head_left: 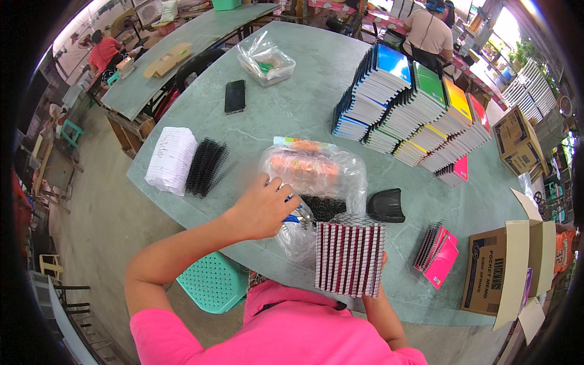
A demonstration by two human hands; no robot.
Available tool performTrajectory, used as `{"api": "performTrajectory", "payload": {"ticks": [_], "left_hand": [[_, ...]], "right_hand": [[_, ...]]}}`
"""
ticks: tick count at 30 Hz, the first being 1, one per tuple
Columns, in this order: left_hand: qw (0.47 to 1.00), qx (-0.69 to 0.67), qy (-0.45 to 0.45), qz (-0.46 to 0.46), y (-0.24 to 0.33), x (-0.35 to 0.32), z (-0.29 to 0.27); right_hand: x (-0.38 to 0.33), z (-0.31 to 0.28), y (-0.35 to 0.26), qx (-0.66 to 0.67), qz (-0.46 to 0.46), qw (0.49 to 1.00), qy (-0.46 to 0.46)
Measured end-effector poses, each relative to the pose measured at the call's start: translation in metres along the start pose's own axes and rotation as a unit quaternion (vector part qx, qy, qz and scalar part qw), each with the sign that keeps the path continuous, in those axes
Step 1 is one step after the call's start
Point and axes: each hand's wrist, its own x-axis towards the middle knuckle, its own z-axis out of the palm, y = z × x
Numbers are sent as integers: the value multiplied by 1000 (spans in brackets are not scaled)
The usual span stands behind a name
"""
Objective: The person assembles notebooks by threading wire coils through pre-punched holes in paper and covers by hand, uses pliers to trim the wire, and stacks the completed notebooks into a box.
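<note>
The blocky notebook stack (350,260) showed maroon-and-white stripes and ridged, dark coils (359,220); my right hand (373,292) gripped it, my left hand (266,208) curled round a blue-handled tool (291,218).

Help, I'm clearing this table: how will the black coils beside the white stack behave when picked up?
The black coils should feel light for their size, being thin, open spirals. They may snag on one another, since many lie packed together. Any loose one might roll, given its round shape.
</note>
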Motion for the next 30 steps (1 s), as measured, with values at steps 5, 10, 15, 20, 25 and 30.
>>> {"api": "performTrajectory", "payload": {"ticks": [5,10,15,20,25,30], "left_hand": [[1000,-23,-13,15,3,1,12],[999,-39,-23,4,-3,-2,23],[999,19,32,-11,-8,4,8],[999,12,30,13,3,8,2],[1000,1,17,10,6,13,3],[999,30,44,7,6,15,3]], "right_hand": [[2,0,-2,3,-2,1000,-4],[5,-2,-2,7,-2,1000,-12],[8,-3,-4,7,-9,1000,-20],[10,2,-3,22,-8,1000,-21],[9,0,-5,13,1,1000,-18],[9,-4,-5,6,4,1000,-19]]}}
